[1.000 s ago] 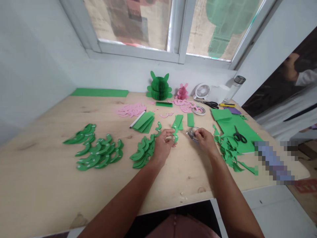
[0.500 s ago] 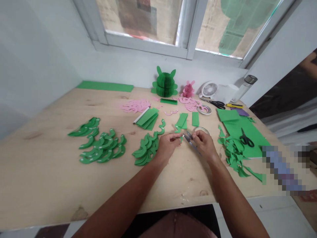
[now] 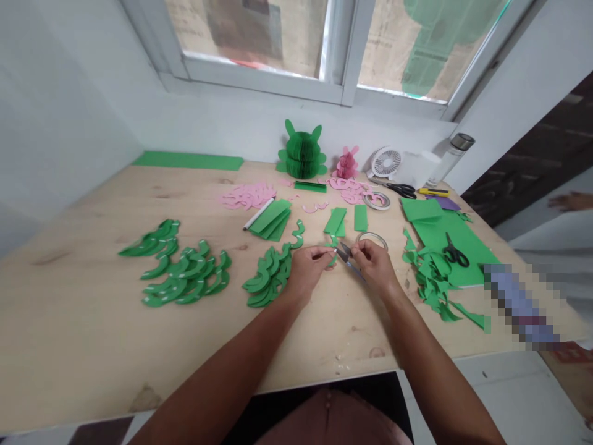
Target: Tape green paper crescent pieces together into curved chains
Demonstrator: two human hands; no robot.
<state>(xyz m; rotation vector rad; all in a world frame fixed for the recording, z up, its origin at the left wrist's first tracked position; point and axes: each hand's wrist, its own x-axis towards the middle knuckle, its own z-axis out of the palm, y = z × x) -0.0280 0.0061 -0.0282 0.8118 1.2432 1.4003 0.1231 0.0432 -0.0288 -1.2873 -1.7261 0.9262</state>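
My left hand pinches a small green paper piece with a white spot on it. My right hand is closed on a small pointed metal tool, which looks like scissors; its tip is close to my left fingertips. Just left of my left hand lies a pile of wavy green paper pieces. Beyond my hands are folded green strips and a tape roll, partly behind my right hand.
More green cut pieces lie on the left of the table. Black scissors rest on green sheets at right, beside green scraps. Honeycomb paper figures, a fan and a bottle stand behind. A person's hand shows far right.
The view has shifted slightly. My hands remain close together, with the tool tip now nearer my left fingertips. Another person's hand has come into clearer view at the right edge.
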